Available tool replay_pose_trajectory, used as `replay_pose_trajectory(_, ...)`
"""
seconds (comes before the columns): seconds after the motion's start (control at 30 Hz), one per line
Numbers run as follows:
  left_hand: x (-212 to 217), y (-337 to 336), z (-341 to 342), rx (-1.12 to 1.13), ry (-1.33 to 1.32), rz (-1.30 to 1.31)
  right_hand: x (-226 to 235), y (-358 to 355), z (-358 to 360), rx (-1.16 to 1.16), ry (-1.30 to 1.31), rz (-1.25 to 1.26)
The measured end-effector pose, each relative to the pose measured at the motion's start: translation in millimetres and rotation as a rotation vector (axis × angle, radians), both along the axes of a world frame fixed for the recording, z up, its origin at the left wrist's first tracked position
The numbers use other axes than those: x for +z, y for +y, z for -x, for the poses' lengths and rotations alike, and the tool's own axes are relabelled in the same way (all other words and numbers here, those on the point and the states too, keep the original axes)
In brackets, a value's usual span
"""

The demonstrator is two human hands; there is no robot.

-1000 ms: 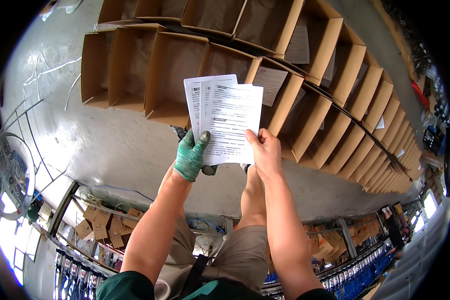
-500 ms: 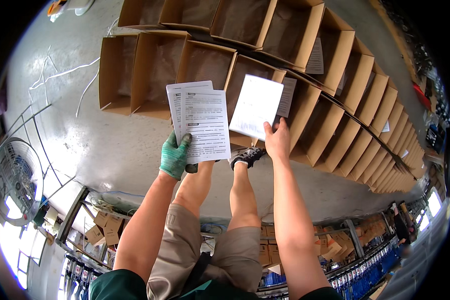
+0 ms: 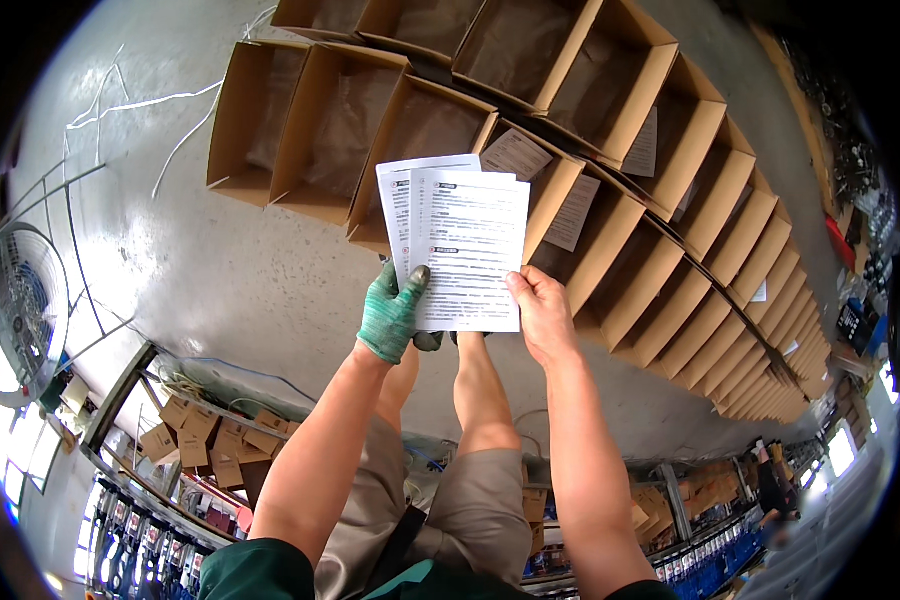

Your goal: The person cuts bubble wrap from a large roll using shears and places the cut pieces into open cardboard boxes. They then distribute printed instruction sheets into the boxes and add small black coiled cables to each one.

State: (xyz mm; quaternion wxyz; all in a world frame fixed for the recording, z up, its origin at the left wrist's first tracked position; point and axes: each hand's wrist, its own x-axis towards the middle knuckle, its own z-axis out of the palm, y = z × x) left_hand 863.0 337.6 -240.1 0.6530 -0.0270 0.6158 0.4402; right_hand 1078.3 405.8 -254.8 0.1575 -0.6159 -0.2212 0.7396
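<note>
Several overlapping white sheets [image 3: 473, 250], dense with dark print, in the grip of both hands [image 3: 388, 316] [image 3: 546, 312].

Head camera: left unit of a head-worn pair, fisheye lens, facing downward. Forearms [image 3: 315, 455] enter from the lower edge; left hand [image 3: 388, 318] and right hand [image 3: 550, 318] lie near the centre at close range, the floor [image 3: 260, 285] farther below.
</note>
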Motion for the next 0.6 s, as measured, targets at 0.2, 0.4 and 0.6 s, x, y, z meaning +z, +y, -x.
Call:
replay_pose_trajectory(0.2, -11.3, 13.1, -17.1, 0.06, 0.017, -0.011, -7.7, 18.4, -15.6, 0.02, -0.233, -0.138)
replay_pose_trajectory(0.4, -21.8, 12.1, -23.8, 0.033, 0.129, 0.076, -23.9, 79.1, -46.6, 0.174, -0.759, -0.363)
replay_pose_trajectory(0.6, -20.5, 10.4, -29.4, -0.027, 0.04, 0.046, -107.1, 224.7, -108.2, 0.137, -0.983, -0.438)
